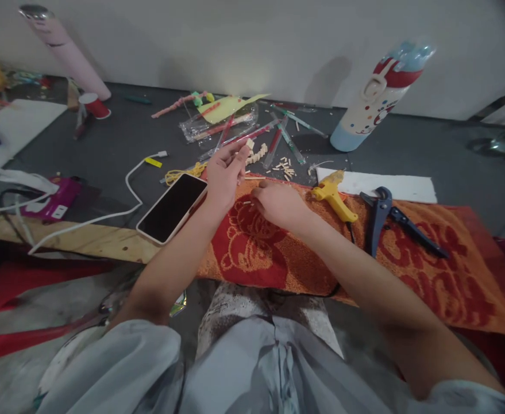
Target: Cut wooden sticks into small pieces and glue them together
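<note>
My left hand (228,167) pinches a small pale block-like piece (249,144) between thumb and fingers, above the upper edge of the orange towel (304,253). Close beside it, my right hand (276,201) is low over the towel with its fingertips drawn together; whatever they grip, if anything, is too small to make out. A tiny pale stick (247,202) shows near those fingertips. Behind the hands lie a row of joined cream pieces (258,154) and a scatter of short cut sticks (285,168).
Right of my hands rest a yellow glue gun (333,194), a blue-handled cutter (379,218) and a white board (381,185). A phone (172,208) lies left. Behind are plastic-wrapped sticks (278,138), a white-and-blue bottle (370,106) and a pink flask (69,52).
</note>
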Action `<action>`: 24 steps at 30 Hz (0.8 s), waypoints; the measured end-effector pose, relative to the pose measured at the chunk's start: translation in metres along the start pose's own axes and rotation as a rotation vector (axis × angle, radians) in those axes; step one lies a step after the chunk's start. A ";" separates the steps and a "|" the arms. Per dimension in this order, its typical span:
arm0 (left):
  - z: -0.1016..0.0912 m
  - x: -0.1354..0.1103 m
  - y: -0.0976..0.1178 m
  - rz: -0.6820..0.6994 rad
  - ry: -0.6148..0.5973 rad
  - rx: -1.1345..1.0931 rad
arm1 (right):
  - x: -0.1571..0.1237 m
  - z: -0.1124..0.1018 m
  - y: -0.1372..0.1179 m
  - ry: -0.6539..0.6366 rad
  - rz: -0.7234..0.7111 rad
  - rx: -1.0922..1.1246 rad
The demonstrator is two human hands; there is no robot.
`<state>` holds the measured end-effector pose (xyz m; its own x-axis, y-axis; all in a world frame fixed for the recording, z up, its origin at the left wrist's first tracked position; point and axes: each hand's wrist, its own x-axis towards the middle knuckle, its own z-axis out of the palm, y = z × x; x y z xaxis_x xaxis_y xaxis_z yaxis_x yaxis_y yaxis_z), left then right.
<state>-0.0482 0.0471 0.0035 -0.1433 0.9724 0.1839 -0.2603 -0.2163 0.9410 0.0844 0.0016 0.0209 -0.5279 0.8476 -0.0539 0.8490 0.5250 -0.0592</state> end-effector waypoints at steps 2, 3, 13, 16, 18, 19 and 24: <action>0.000 0.000 0.002 0.003 0.004 -0.006 | 0.005 0.003 0.000 -0.002 -0.004 0.017; 0.000 0.000 0.002 -0.002 0.004 -0.009 | 0.006 0.003 0.000 -0.005 -0.010 0.026; 0.002 -0.001 0.006 -0.012 -0.012 -0.055 | 0.007 0.005 -0.002 0.025 -0.057 0.068; 0.003 -0.004 0.005 -0.029 -0.065 -0.049 | -0.002 0.003 0.006 0.086 0.006 0.174; 0.005 -0.008 0.004 -0.042 -0.143 -0.028 | -0.011 0.001 0.015 0.165 0.069 0.286; 0.006 -0.010 0.004 -0.047 -0.188 -0.010 | -0.017 0.000 0.020 0.207 0.092 0.346; 0.010 -0.022 0.001 -0.145 -0.414 0.098 | -0.042 0.002 0.043 0.386 0.112 0.604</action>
<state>-0.0360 0.0263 0.0037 0.2870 0.9493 0.1280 -0.1554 -0.0857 0.9841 0.1430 -0.0113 0.0185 -0.2985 0.9190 0.2576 0.6784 0.3942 -0.6200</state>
